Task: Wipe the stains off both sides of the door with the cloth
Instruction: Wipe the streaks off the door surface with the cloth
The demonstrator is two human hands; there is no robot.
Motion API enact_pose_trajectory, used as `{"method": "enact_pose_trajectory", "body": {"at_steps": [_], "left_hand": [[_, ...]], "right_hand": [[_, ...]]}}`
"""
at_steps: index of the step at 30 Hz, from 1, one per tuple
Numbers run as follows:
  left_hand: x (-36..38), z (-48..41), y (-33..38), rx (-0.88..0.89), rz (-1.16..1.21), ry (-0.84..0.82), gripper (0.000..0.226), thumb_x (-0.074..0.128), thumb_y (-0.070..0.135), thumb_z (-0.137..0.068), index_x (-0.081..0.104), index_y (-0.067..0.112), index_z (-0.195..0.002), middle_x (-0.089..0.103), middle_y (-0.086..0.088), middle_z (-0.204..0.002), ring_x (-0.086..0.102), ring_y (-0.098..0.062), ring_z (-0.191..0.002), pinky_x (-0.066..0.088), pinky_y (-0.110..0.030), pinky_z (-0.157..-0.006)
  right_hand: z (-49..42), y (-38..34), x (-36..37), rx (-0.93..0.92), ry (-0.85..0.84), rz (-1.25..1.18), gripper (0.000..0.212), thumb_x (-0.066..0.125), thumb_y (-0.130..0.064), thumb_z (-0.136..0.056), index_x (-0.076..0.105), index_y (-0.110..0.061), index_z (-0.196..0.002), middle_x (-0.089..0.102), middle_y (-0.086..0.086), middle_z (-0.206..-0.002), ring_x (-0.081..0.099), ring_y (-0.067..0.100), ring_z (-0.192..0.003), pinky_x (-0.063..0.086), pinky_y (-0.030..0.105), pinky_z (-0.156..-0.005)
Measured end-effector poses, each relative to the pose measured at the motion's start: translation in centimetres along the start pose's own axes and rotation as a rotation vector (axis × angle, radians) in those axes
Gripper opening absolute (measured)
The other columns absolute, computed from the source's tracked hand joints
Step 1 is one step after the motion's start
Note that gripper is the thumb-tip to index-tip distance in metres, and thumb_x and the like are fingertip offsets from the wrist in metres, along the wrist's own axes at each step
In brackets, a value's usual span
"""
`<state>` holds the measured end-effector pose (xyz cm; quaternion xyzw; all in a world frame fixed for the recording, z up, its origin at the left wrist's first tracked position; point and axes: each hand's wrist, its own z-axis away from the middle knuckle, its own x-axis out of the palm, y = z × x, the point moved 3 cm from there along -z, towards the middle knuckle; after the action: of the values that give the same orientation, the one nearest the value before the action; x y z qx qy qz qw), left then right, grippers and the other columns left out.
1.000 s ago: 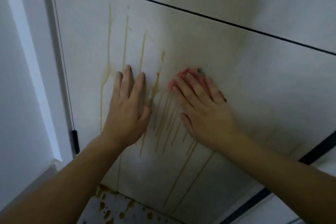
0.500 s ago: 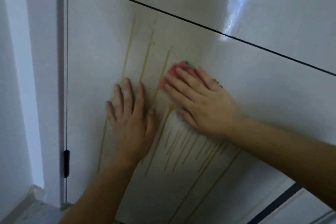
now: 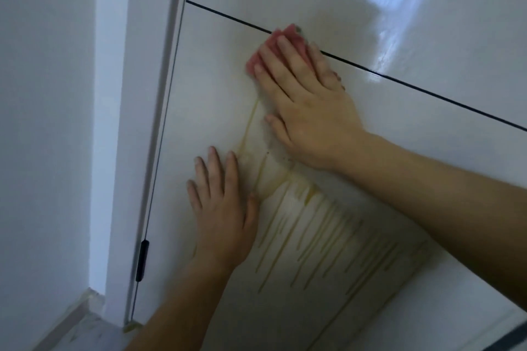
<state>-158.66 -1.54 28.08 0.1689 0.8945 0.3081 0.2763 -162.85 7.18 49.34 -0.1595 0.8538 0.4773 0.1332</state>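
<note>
Flatly, straight fingers (image 3: 288, 57): right hand (image 3: 308, 111) on cloth (image 3: 278, 35) at black groove (image 3: 427, 92), left hand (image 3: 222, 214) beside stains (image 3: 313, 225), hinge (image 3: 141, 259) leftward.

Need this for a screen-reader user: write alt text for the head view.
The right hand presses a pink cloth flat on a glossy white door, at its thin black groove, while the left hand rests flat lower down. Yellowish drip stains streak the door below; a black hinge sits at the door's left edge.

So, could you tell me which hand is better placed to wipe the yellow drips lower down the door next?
The right hand: it presses the pink cloth flat against the door, just above the yellow streaks. The left hand lies bare on the door, holding nothing.
</note>
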Motion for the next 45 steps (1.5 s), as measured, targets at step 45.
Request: {"method": "enact_pose_trajectory", "body": {"at_steps": [45], "left_hand": [[-5.2,-0.5,-4.4,-0.152,0.321,-0.027,0.064,0.034,0.043,-0.105,0.014,0.026,-0.164,0.006,0.01,-0.172,0.002,-0.002,-0.157,0.011,-0.029,-0.127]], "right_hand": [[-4.5,-6.9,2.4,-0.213,-0.118,-0.018,0.073,0.031,-0.039,-0.097,0.023,-0.004,-0.161,0.018,0.019,-0.169,0.011,0.035,-0.158,0.007,0.053,-0.128]]}}
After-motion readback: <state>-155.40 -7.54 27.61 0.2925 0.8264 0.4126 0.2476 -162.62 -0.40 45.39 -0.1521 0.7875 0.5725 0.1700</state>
